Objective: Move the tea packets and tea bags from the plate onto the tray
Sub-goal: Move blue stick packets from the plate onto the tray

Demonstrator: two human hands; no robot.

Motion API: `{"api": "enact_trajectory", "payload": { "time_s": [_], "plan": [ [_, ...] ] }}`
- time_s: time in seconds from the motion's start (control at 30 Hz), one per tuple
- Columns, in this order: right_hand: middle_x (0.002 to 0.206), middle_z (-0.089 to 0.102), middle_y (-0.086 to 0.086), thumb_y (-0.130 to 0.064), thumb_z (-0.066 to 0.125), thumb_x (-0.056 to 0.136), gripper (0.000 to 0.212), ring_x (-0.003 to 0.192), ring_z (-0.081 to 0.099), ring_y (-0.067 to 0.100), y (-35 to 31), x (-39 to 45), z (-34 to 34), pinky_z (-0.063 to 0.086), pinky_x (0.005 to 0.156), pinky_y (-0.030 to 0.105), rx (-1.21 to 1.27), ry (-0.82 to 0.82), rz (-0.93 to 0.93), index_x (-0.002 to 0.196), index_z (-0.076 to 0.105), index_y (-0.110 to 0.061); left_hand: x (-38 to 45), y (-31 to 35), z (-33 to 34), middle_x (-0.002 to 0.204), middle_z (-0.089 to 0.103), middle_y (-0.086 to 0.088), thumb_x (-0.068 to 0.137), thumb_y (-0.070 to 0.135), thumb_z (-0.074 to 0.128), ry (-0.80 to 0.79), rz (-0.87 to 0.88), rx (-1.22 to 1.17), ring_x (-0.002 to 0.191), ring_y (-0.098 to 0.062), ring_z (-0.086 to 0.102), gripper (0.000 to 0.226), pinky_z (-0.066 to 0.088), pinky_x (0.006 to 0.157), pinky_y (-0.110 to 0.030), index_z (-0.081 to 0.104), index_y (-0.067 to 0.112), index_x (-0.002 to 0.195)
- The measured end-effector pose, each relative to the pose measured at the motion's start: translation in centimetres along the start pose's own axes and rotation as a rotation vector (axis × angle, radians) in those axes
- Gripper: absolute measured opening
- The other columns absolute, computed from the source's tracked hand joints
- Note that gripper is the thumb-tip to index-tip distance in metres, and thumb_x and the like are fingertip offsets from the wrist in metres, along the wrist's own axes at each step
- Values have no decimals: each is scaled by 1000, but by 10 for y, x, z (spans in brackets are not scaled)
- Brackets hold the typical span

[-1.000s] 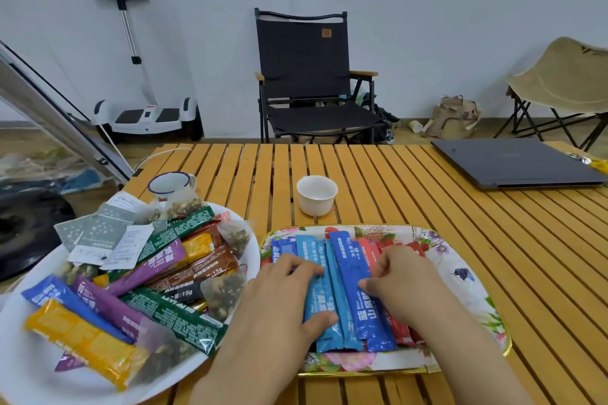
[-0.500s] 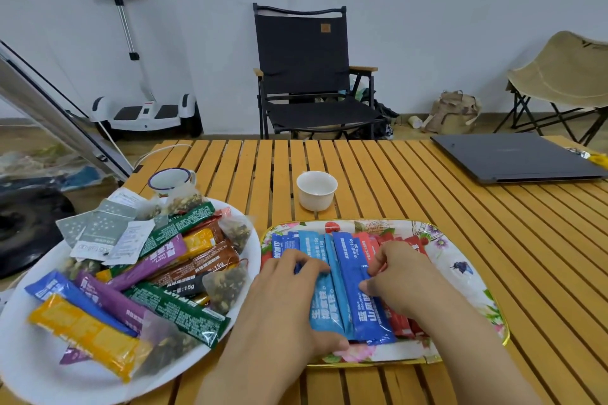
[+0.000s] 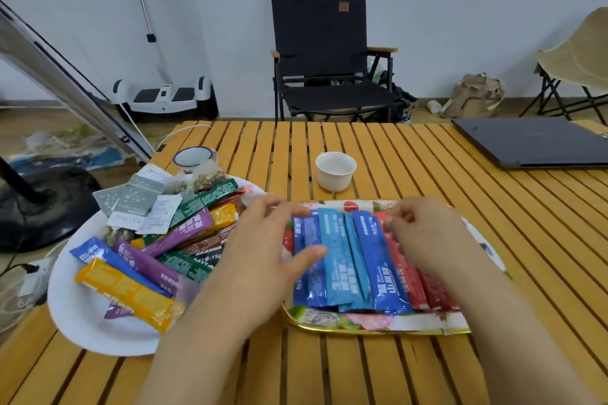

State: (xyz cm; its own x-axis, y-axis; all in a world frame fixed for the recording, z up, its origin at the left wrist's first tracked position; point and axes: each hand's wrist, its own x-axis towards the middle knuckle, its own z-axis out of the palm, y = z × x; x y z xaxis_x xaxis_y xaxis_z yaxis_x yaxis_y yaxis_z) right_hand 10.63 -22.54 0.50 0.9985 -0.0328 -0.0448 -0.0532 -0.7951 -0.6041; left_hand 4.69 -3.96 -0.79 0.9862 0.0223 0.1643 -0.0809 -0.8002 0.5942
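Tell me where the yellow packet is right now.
In the head view, the yellow packet lies at the near left edge of the white plate, just in front of a blue packet, left of the left hand.

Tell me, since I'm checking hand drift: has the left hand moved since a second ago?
Yes. The left hand has slid left off the blue packets, toward the plate.
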Motion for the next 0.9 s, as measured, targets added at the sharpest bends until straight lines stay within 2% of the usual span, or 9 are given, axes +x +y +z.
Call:
{"api": "enact_trajectory", "payload": {
  "time_s": [0.1, 0.23, 0.33, 0.47, 0.57, 0.67, 0.73, 0.8, 0.9],
  "plan": [
    [70, 62, 5, -21, 51, 93, 22, 63, 55, 16, -25, -11, 21, 35, 49, 26, -8, 4, -189, 76, 61, -10, -7, -23, -28, 119, 43, 14, 86, 34, 61, 68, -92, 85, 103, 0, 44, 30, 35, 87, -18, 56, 35, 116],
    [72, 58, 0, -20, 49, 92, 20, 71, 54, 16, -61, -32, 59, 43, 62, 32, 14, -73, -434, 75, 57, -14, -29, -58, -65, 101, 63, 6, 84, 23, 67, 123, -366, 79, 90, -10, 58, 16, 45, 72, -25, 64, 30, 98],
    [71, 57, -3, -22, 51, 91, 19, 72, 54, 16, -83, -42, 80, 48, 66, 36, 4, -121, -556, 73, 57, -19, -43, -78, -81, 84, 62, 8, 80, 19, 70, 166, -521, 108, 85, -15, 60, 10, 42, 67, -27, 65, 26, 85],
    [81, 59, -2, -27, 60, 87, 12, 77, 55, 16, -100, -46, 103, 50, 71, 39, -17, -185, -644, 79, 59, -18, -48, -95, -76, 79, 57, 2, 78, 18, 73, 129, -649, 23, 72, -15, 55, 15, 38, 59, -23, 60, 24, 78],
    [93, 53, -8, -40, 66, 81, 22, 87, 50, 12, -103, -49, 114, 48, 74, 34, -74, -285, -675, 86, 54, -23, -45, -107, -73, 91, 60, -2, 78, 13, 70, 165, -703, -8, 83, -19, 59, 22, 47, 71, -27, 57, 31, 76],
    [105, 49, -8, -28, 64, 84, 17, 99, 48, 13, -102, -51, 123, 48, 80, 34, -148, -263, -702, 94, 50, -27, -42, -120, -77, 109, 60, -5, 77, 11, 63, 314, -727, 35, 98, -27, 59, 26, 51, 85, -41, 56, 36, 75],
    [108, 47, -6, -19, 60, 85, 19, 100, 46, 15, -100, -52, 127, 49, 78, 36, -152, -213, -708, 95, 47, -27, -41, -126, -79, 117, 58, -8, 78, 19, 66, 344, -737, 96, 109, -29, 55, 21, 47, 92, -43, 61, 36, 90],
    [109, 45, -5, -16, 59, 85, 20, 100, 45, 14, -98, -53, 129, 49, 76, 32, -152, -168, -710, 97, 47, -25, -41, -131, -79, 125, 53, -8, 78, 27, 68, 323, -766, 174, 119, -28, 48, 31, 41, 99, -41, 61, 32, 108],
    [108, 44, -3, -18, 58, 84, 16, 102, 45, 16, -101, -57, 129, 50, 75, 33, -138, -109, -747, 99, 54, -23, -40, -132, -79, 130, 45, -12, 78, 19, 67, 356, -797, 151, 127, -28, 38, 46, 34, 103, -38, 53, 25, 122]
  ]
}}
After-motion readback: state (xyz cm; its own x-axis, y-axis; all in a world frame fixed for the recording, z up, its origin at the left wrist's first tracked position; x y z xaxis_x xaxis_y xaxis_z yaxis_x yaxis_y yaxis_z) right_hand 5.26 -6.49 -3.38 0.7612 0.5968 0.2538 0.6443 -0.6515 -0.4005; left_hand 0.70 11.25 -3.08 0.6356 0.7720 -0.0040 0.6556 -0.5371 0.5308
